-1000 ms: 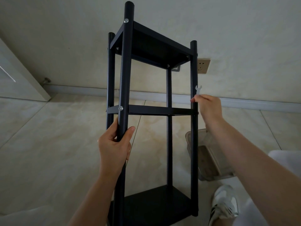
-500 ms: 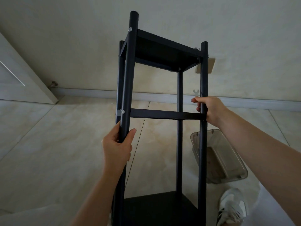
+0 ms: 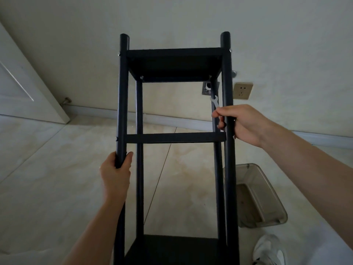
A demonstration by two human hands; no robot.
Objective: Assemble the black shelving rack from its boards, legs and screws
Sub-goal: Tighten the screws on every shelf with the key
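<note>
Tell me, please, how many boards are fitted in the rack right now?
3: top board, middle board level with the hands, bottom board near the floor.

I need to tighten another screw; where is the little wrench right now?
In the head view, the wrench is on the right, pinched in the right hand that also grips the rack's near right leg, just above the middle shelf.
</note>
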